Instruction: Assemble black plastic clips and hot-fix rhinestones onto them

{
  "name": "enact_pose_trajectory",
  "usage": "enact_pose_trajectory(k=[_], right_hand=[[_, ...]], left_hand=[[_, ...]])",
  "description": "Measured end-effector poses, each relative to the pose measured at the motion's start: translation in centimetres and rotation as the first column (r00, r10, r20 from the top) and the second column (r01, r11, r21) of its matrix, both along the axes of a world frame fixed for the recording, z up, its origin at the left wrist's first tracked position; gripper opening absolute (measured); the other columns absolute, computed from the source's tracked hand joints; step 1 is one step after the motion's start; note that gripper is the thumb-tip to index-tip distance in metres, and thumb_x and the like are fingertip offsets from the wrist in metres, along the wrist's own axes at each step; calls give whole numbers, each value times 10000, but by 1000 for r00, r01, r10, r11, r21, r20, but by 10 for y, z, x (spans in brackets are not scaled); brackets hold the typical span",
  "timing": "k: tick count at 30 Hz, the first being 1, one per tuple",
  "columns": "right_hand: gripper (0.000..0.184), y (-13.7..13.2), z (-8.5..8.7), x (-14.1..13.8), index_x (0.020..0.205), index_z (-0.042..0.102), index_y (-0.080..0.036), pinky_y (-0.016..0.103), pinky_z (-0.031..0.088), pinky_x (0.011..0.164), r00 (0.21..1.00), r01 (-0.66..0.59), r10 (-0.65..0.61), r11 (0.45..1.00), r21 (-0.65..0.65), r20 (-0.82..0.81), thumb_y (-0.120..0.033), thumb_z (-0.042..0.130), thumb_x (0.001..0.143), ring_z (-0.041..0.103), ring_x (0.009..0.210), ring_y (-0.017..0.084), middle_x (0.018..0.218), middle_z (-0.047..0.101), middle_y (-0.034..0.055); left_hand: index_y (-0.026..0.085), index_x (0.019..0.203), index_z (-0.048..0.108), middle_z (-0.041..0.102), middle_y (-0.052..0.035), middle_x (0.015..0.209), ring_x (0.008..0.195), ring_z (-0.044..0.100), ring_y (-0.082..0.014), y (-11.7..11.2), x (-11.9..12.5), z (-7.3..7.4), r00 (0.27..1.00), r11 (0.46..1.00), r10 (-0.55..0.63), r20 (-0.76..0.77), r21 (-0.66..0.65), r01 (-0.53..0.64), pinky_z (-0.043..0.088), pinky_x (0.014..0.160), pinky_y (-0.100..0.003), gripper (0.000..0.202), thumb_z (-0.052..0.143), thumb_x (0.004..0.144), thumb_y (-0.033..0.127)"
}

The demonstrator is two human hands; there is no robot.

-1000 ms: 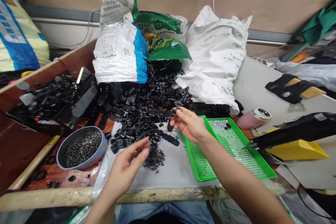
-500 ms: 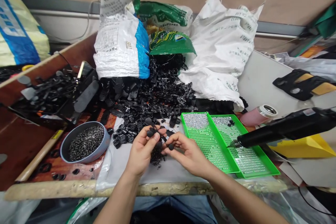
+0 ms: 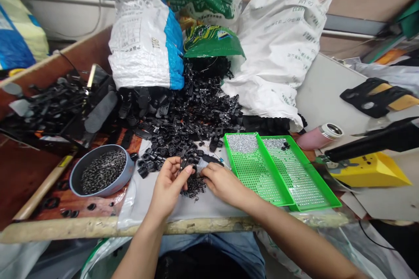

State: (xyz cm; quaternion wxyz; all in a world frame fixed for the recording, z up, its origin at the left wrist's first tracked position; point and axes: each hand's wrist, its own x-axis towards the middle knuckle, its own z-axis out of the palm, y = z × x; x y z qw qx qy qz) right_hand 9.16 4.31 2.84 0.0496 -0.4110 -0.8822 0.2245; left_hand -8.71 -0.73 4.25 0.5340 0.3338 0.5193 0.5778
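Left hand (image 3: 168, 185) pinches small black plastic parts (image 3: 186, 163) over a loose black pile (image 3: 194, 187); right hand (image 3: 224, 184) has fingertips (image 3: 204, 175) touching the pile's edge. Two green perforated trays (image 3: 228, 157) lie right; grey bowl (image 3: 130, 171) of speckled pieces (image 3: 103, 172) lies left.

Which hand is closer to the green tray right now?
Right hand: it's just left of the green tray. The left hand is farther away, on the right hand's other side.

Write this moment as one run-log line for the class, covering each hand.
left hand: pinching small black parts | right hand: touching heap of black bits | beside: green perforated tray
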Motion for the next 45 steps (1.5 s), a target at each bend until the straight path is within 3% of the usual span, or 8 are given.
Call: enact_pose_trajectory(k=[6, 10, 13, 17, 21, 27, 36, 45], right_hand=[[157, 0, -3, 1, 954, 684, -175, 312, 495, 762, 1000, -8, 8, 1000, 1, -24, -97, 560, 895, 657, 896, 223, 953, 685, 84], [128, 9, 13, 12, 862, 675, -201, 278, 483, 664, 960, 86, -119, 987, -137, -254, -105, 593, 881, 650, 707, 168, 777, 697, 11], [76, 11, 25, 14, 890, 674, -223, 317, 533, 749, 859, 128, -150, 989, -78, -489, -184, 612, 910, 697, 847, 190, 918, 744, 35], [76, 4, 30, 7, 925, 653, -225, 353, 560, 849, 784, 97, -76, 995, 0, -616, -206, 580, 934, 710, 976, 199, 1055, 745, 67], [80, -8, 27, 1, 952, 648, -220, 296, 570, 723, 764, 114, -125, 992, -59, -633, -211, 570, 935, 712, 799, 166, 912, 754, 40], [81, -11, 36, 10, 941, 667, -233, 291, 581, 714, 750, 136, -99, 991, 6, -654, -207, 591, 929, 713, 802, 167, 905, 759, 28], [111, -12, 46, 15, 926, 633, -224, 314, 566, 750, 826, 38, 83, 979, 202, -558, -133, 571, 933, 684, 803, 169, 868, 721, 31], [193, -17, 57, 18, 1008, 664, -179, 388, 613, 840, 898, -99, 275, 887, 451, -343, -103, 489, 977, 693, 914, 228, 934, 738, 88]], left_hand=[[202, 1159, 647, 736, -68, 1104, 1054, 689, -211, -7, -4, 1, 992, 992, -128, -4, -9, 128, 532, 931, -319, 488, 838, 721, 305], [196, 1188, 670, 742, -52, 988, 940, 694, -208, -10, -6, 1, 989, 999, -54, -141, -15, 53, 542, 854, -321, 501, 822, 725, 313], [192, 1032, 739, 746, -45, 919, 880, 673, -203, -12, -6, 4, 956, 1000, -8, -294, -4, 7, 537, 811, -306, 352, 827, 710, 303], [186, 1011, 773, 759, -56, 903, 808, 685, -194, -14, -6, 6, 991, 996, -90, -100, -28, 87, 559, 721, -285, 345, 835, 724, 366], [206, 1054, 757, 764, -39, 947, 788, 708, -173, -14, -2, 6, 986, 996, -78, 148, -19, 81, 597, 743, -291, 438, 896, 670, 365], [185, 985, 754, 778, -79, 1079, 937, 711, -213, -13, -2, 4, 998, 999, -11, -62, 41, 14, 583, 830, -293, 363, 877, 707, 383], [204, 1056, 746, 756, -83, 1227, 943, 729, -206, -13, -2, -1, 1000, 998, -26, 14, 53, 25, 591, 861, -305, 404, 880, 713, 372], [218, 1072, 750, 777, -48, 1147, 918, 716, -156, -11, 3, -1, 1000, 997, -13, -4, 74, 14, 570, 844, -227, 373, 868, 743, 348]])
